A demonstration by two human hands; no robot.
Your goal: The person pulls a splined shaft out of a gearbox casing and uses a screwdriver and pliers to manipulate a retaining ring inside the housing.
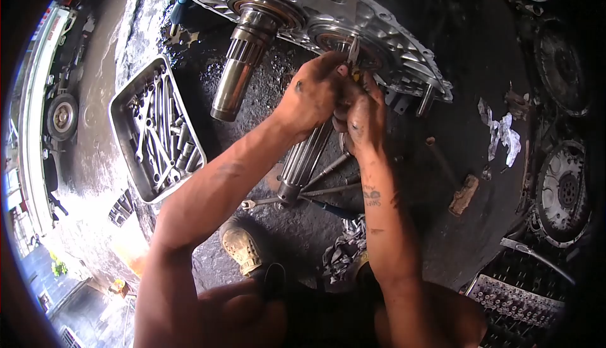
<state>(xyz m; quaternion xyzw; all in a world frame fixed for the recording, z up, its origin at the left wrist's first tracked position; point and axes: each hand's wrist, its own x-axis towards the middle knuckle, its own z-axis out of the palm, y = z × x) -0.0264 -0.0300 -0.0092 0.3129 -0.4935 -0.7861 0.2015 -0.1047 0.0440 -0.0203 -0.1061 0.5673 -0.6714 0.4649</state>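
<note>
Both of my hands meet at the base of the right splined shaft (307, 158), just below the metal gear housing (391, 38). My left hand (312, 92) has its fingers closed round a tool with pointed metal tips (354, 50), which looks like pliers. Close against it, my right hand (363, 117) is also closed on the tool's lower part. The tips reach toward the ring around the shaft's base. My fingers hide the handles. A second, thicker shaft (232, 86) sticks out of the housing at the left.
A metal tray (118, 130) of wrenches and sockets lies at the left. Several tools, a rag (346, 253) and a shoe (240, 247) are below the shaft. A hammer (465, 195) lies right, near round metal plates (564, 187). A vehicle wheel (62, 117) stands far left.
</note>
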